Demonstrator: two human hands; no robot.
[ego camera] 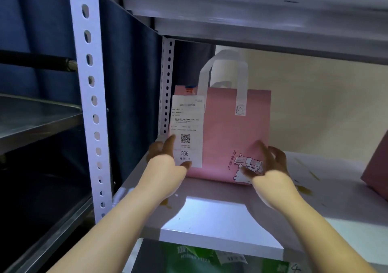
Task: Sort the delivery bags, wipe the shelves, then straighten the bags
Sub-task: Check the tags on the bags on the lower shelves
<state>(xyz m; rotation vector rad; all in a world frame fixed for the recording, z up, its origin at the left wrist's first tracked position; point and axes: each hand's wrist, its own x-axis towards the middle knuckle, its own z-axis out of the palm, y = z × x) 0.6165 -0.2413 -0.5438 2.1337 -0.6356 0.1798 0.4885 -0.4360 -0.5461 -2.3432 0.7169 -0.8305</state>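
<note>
Head view, the only one. Centre of frame: pink bag (226, 130) upright on the shelf (212, 218), white handles up, close to the rear post at its left. Receipt (186, 130) hanging on the front left, order number facing out.

Left hand (165, 157) at the bag's lower left edge, thumb across the receipt's bottom, fingers curled round the side: gripping bag and slip together. Right hand (266, 165) at the lower right corner, thumb on the printed front, fingers spread by the side edge. Too blurred to tell whether clasping or merely touching.

Yellowish smears (304, 188) on the shelf at lower right. Second bag (375, 167) cut off at the right edge. Green bag (189, 256) on the level below, bottom of frame.

Probably placing or squaring this bag. Hold low on both sides and keep it level and upright to protect any drinks inside. Ease the thumb off the receipt to avoid creasing it. Keep the number outward. Set down clear of the smears, apparently not yet wiped.
</note>
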